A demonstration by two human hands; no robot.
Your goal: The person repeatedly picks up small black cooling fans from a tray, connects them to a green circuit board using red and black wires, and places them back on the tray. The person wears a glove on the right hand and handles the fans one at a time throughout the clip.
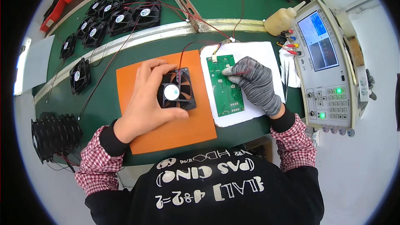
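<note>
The black fan point(176, 91) is set on the orange mat point(171, 135), framed between the spread thumb and fingers of the nearer, bare left hand point(143, 100). To its right, the green circuit board point(226, 92), long axis pointed away from the wearer, is overlapped by the gloved right hand point(256, 85), fingertips bunched; whether anything is pinched cannot be told.

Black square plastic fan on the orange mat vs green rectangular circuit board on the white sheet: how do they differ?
- Shape: the black square plastic fan has a thick, open frame; the green rectangular circuit board is flat and longer than wide.
- Place: the fan is on the orange mat, the board on the white sheet.
- Hands: the bare left hand curves around the fan; the gloved right hand is over the board.

Both have wires.
</note>
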